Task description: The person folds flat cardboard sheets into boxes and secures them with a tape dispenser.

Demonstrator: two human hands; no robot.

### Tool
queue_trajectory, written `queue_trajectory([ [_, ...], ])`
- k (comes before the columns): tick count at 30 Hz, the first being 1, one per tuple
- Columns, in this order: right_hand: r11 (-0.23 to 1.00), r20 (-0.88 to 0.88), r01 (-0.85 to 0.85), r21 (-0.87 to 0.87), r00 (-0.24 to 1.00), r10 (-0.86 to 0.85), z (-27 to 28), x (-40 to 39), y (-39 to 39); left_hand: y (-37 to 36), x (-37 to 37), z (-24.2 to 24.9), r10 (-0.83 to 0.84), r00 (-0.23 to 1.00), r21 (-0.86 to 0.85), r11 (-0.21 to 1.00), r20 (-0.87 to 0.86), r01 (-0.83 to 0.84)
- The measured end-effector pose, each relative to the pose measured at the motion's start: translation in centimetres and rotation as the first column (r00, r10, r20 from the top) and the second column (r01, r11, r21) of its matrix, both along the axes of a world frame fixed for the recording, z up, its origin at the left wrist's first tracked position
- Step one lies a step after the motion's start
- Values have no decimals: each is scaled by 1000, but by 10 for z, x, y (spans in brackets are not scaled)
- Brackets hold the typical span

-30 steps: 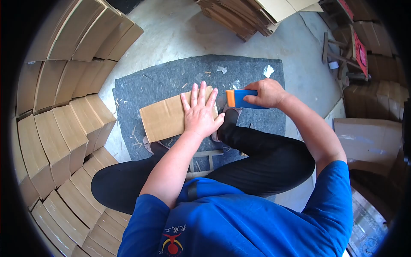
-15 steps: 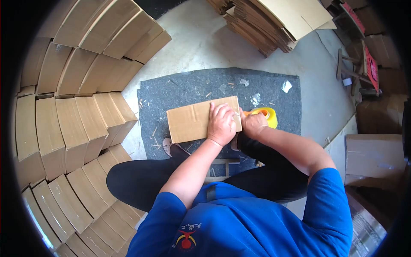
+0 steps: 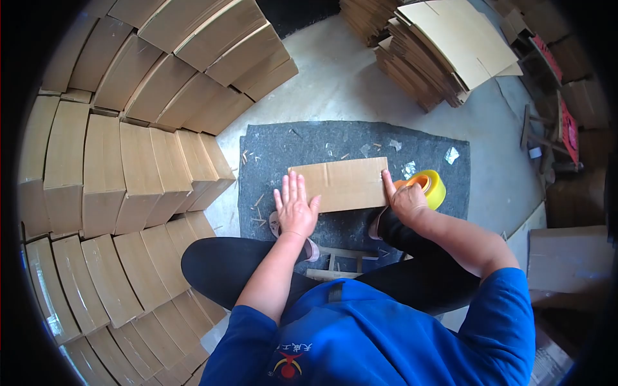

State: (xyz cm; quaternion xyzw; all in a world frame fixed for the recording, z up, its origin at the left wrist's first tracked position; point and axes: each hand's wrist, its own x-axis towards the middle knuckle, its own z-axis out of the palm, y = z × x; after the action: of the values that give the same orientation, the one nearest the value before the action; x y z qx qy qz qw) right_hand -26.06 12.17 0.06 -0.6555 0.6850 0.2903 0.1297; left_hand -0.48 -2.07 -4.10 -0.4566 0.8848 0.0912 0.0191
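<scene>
A closed brown cardboard box lies between my knees above the dark mat. My left hand is open, its fingers outstretched against the left end of the box. At the opposite end, my right hand is closed around a yellow roll of packing tape with an orange inner part. The index finger of that hand points up along the box's right edge. My palm hides part of the roll.
Stacked cardboard boxes form a wall on the left. Flattened cartons are piled at the back right. Scraps of clear film lie on the grey mat. A wooden stool and another carton stand at right.
My left hand has moved from the right part of the box top to its left end, fingers straightened. My right hand keeps the tape roll at the right end. The camera view has shifted.
</scene>
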Motion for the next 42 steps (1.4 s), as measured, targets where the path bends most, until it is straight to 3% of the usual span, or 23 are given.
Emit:
queue_trajectory([
  [2,998,-5,-8,-60,1000,8,-14,1,0,-19,22,-23,334,939,207,928,-86,-311],
  [3,999,16,21,-49,1000,-20,-11,2,-3,-22,23,-25,530,837,360,814,-137,-456],
  [5,997,29,60,-42,998,-59,-18,4,-4,-24,29,-28,588,773,753,615,-239,-235],
  [6,994,45,105,-33,994,-103,-21,5,-4,-26,35,-47,667,706,842,503,-236,-193],
  [8,991,50,133,-23,990,-132,-20,8,-4,-19,32,-49,870,443,960,273,-216,-68],
  [9,986,56,168,-19,984,-167,-15,11,-7,-20,29,-40,908,394,983,178,-146,-46],
  [13,976,99,213,39,971,-216,7,13,-18,-23,12,-37,902,341,932,331,-266,-148],
  [15,942,162,328,64,929,-334,17,7,-23,-16,1,-31,913,271,920,357,-305,-165],
  [16,943,150,330,44,931,-333,20,4,-25,-14,-4,-19,939,246,929,295,-239,-223],
  [17,933,176,355,50,917,-358,21,-2,-26,-19,-6,-13,934,244,928,311,-259,-205],
  [19,907,252,419,45,874,-416,17,-21,-30,-32,-11,6,944,184,934,214,-273,287],
  [20,893,266,449,21,859,-438,13,-35,-32,-39,-18,21,911,206,895,269,-356,356],
  [21,879,280,477,-1,844,-458,15,-48,-38,-50,-28,23,909,101,890,365,-404,275],
  [23,814,304,581,6,775,-555,29,-70,-53,-62,-46,50,865,16,801,457,-502,387],
  [24,802,308,597,-3,764,-568,27,-84,-60,-68,-54,44,866,-26,818,481,-499,315],
  [25,824,273,566,14,791,-548,34,-99,-71,-66,-55,40,869,65,860,472,-491,193],
  [26,841,241,540,47,811,-534,34,-116,-79,-65,-60,31,873,165,889,455,-458,60],
  [27,835,242,547,59,804,-543,40,-119,-80,-61,-61,3,894,145,900,434,-424,-38],
  [29,854,217,518,52,829,-516,49,-123,-84,-48,-54,-60,906,260,907,385,-335,-172],
  [31,830,218,556,43,806,-551,29,-133,-83,-24,-59,-68,947,285,962,203,-146,-181],
  [37,644,369,764,45,586,-721,-41,-144,-64,-4,-133,-73,930,367,993,37,7,-111],
  [40,542,380,838,71,479,-791,-68,-143,-54,-24,-177,-82,946,322,994,-9,43,-107],
  [42,465,373,885,2,431,-822,-79,-141,-49,-34,-197,-92,971,203,992,-128,123,9],
])
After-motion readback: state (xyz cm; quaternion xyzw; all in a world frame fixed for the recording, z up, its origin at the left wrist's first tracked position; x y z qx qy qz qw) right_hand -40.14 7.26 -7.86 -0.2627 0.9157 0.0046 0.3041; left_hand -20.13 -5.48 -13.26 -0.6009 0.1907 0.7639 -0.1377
